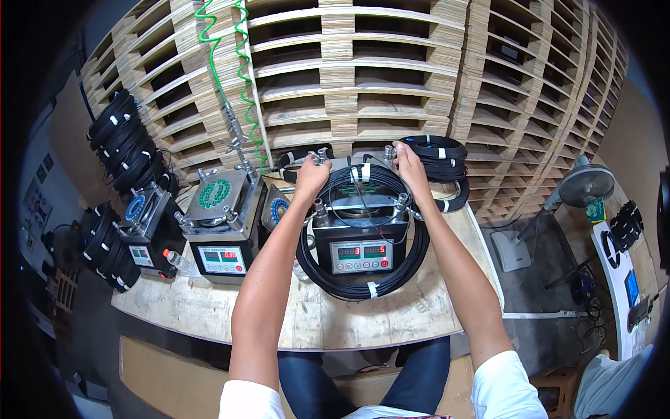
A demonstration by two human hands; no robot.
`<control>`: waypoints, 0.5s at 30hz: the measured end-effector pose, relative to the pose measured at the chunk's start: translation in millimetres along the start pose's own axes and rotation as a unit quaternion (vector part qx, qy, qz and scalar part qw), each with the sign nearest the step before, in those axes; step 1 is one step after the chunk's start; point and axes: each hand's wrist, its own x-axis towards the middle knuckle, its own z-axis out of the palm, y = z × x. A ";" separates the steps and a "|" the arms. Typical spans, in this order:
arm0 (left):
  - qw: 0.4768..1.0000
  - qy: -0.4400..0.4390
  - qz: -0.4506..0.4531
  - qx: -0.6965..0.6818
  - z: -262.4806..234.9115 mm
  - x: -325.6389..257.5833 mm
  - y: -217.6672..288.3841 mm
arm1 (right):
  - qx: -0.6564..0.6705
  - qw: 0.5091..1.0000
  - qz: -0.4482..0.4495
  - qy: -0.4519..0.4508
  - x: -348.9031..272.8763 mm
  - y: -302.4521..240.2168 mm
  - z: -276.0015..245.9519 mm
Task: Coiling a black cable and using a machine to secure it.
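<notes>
- Stacked wooden pallets wall off the back of the room, and a worn round-edged desk stands before them, carrying three boxy winding machines with small red-digit panels.
- On the nearest machine lies a black cable coil, looped around the four upright posts on the machine's top and drooping down past the front panel to the desk.
- Left hand rests at the far left post, fingers curled onto the coil's upper strands; whether they pinch firmly I cannot tell.
- Right hand sits at the far right post, fingers bent down over the strands there.
- By its look the coil is light to moderate in weight, smooth-jacketed and springy; loose turns would likely sag or splay, so it is best taken at opposite sides, near the white tape bands.
- More finished coils lie just behind, and others hang at the left.
- Green spiral hose dangles over the middle machine.
</notes>
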 end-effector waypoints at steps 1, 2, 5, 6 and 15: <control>1.000 0.003 0.000 -0.002 -0.7 -1.2 -0.1 | -0.020 1.000 0.011 -0.014 -0.7 -2.6 -1.7; 1.000 0.005 0.001 -0.004 -1.4 -2.1 0.1 | -0.040 0.999 0.022 -0.028 -1.1 -5.5 -3.1; 1.000 0.020 -0.018 0.002 0.1 -5.4 4.7 | -0.045 0.997 0.039 -0.038 -1.5 -13.3 -5.5; 1.000 0.020 -0.018 0.002 -0.4 -6.7 5.7 | -0.045 0.998 0.039 -0.038 -2.7 -15.4 -6.6; 0.999 0.013 -0.009 0.032 -3.9 -7.2 6.0 | -0.014 0.996 0.073 -0.049 -9.7 -34.5 -9.7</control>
